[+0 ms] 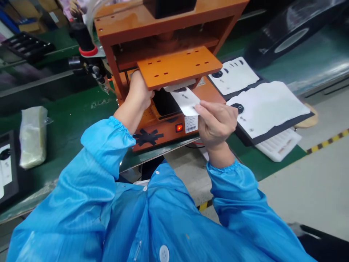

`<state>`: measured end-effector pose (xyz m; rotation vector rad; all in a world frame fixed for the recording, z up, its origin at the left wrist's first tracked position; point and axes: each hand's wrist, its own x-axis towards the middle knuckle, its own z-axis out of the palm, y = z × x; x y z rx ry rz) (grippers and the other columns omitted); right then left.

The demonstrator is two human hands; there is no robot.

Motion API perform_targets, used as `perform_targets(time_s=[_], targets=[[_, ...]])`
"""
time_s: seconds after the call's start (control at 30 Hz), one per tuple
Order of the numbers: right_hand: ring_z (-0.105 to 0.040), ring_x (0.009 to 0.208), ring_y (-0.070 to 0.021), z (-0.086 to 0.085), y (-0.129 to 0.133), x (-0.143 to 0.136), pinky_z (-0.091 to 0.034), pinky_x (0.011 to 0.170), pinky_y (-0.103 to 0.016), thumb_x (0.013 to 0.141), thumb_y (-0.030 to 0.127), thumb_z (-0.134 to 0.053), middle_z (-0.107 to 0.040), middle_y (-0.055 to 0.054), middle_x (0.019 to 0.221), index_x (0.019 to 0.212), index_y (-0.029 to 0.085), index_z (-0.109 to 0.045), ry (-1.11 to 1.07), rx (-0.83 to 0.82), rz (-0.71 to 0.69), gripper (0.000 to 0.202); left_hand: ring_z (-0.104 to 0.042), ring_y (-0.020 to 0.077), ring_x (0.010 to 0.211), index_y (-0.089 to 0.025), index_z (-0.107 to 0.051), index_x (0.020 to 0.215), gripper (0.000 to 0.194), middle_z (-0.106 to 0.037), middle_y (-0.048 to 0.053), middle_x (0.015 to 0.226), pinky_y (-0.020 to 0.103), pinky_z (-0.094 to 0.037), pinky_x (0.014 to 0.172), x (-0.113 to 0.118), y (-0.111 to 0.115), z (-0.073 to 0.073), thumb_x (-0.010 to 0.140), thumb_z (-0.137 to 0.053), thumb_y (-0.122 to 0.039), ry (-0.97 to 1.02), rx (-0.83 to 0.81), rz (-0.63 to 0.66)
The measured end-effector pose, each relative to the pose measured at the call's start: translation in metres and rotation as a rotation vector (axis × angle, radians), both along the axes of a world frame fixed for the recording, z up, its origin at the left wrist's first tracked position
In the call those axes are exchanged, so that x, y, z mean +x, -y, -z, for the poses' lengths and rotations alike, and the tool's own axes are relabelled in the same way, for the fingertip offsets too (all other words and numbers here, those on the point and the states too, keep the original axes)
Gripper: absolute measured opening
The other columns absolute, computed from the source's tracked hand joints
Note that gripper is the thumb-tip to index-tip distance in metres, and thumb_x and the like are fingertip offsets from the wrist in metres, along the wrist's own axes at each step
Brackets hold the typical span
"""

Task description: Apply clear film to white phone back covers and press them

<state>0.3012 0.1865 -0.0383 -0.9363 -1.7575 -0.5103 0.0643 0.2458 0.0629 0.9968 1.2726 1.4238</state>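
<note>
My right hand (216, 120) pinches the near end of a white phone back cover (187, 102) between thumb and fingers. The cover's far end, with a dark rounded camera area, reaches under the raised orange plate (180, 67) of a press (163, 136). Beneath that plate, at its left side, is my left hand (140, 91); its fingers look bent but are mostly hidden, so I cannot tell what they hold. A black bed (166, 103) lies below, between my hands. On the press's front, a red switch (179, 127) glows.
Two black trays of overlapping white covers (268, 107) (234, 76) lie to the right, above a white slotted tray (280, 145). At left are a plastic-wrapped bundle (34, 136) and another black tray (15, 163). A black cylinder with a red ring (87, 51) stands beside the press.
</note>
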Motion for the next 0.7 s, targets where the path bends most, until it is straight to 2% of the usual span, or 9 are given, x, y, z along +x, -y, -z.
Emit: perform_targets(time_s=[0.13, 0.2, 0.27, 0.4, 0.5, 0.6, 0.7], targets=[[-0.075, 0.103, -0.0288, 0.009, -0.007, 0.001, -0.052, 0.092, -0.049, 0.109, 0.035, -0.056, -0.081, -0.009, 0.11, 0.111, 0.028, -0.083, -0.053, -0.165, -0.043, 0.027, -0.04, 0.0103, 0.05, -0.021, -0.05, 0.073, 0.033, -0.044, -0.004, 0.055, 0.025, -0.018, 0.051, 0.01, 0.019, 0.0, 0.105, -0.049, -0.015, 0.039, -0.219, -0.123], [-0.075, 0.103, -0.0298, 0.01, -0.008, 0.0, -0.052, 0.093, -0.05, 0.11, 0.038, -0.054, -0.08, -0.01, 0.111, 0.112, 0.028, -0.083, -0.062, -0.179, -0.054, 0.03, -0.045, 0.0086, 0.048, -0.018, -0.056, 0.075, 0.028, -0.049, -0.005, 0.056, 0.022, -0.022, 0.051, 0.013, 0.04, 0.0, 0.103, -0.058, -0.019, 0.048, -0.257, -0.112], [-0.076, 0.099, -0.0283, 0.007, -0.011, -0.005, -0.052, 0.09, -0.048, 0.111, 0.04, -0.052, -0.081, -0.009, 0.106, 0.108, 0.027, -0.083, -0.048, -0.129, -0.05, 0.034, -0.053, 0.009, 0.051, -0.017, -0.062, 0.078, 0.021, -0.057, -0.003, 0.059, 0.021, -0.03, 0.053, 0.011, 0.069, -0.002, 0.098, -0.064, -0.021, 0.061, -0.228, -0.039], [-0.076, 0.096, -0.0231, -0.009, -0.024, -0.024, -0.051, 0.086, -0.044, 0.113, 0.035, -0.048, -0.083, -0.006, 0.105, 0.108, 0.029, -0.083, 0.031, -0.117, -0.034, 0.036, -0.06, 0.0108, 0.053, -0.017, -0.066, 0.073, 0.018, -0.066, 0.0, 0.064, 0.02, -0.04, 0.051, -0.017, 0.142, -0.001, 0.085, -0.072, -0.029, 0.091, -0.314, 0.058], [-0.074, 0.105, -0.0236, -0.02, -0.037, -0.037, -0.05, 0.09, -0.046, 0.114, 0.034, -0.05, -0.083, -0.005, 0.115, 0.116, 0.03, -0.081, 0.15, -0.235, -0.137, 0.031, -0.061, 0.0139, 0.051, -0.017, -0.07, 0.075, 0.028, -0.069, 0.002, 0.064, 0.021, -0.042, 0.046, -0.046, 0.197, 0.009, 0.071, -0.083, -0.041, 0.089, -0.499, 0.131], [-0.073, 0.11, -0.0272, -0.025, -0.044, -0.04, -0.053, 0.092, -0.049, 0.112, 0.034, -0.053, -0.082, -0.004, 0.119, 0.121, 0.03, -0.08, 0.277, -0.388, -0.246, 0.029, -0.065, 0.0164, 0.054, -0.016, -0.073, 0.077, 0.041, -0.072, 0.003, 0.065, 0.023, -0.05, 0.05, -0.066, 0.24, 0.023, 0.063, -0.091, -0.05, 0.147, -0.632, 0.091], [-0.073, 0.113, -0.028, -0.032, -0.041, -0.035, -0.058, 0.099, -0.052, 0.11, 0.028, -0.055, -0.08, -0.003, 0.123, 0.123, 0.031, -0.08, 0.303, -0.495, -0.325, 0.029, -0.062, 0.0147, 0.052, -0.015, -0.075, 0.079, 0.049, -0.069, 0.002, 0.061, 0.022, -0.049, 0.051, -0.076, 0.268, 0.039, 0.062, -0.094, -0.057, 0.196, -0.674, 0.016]])
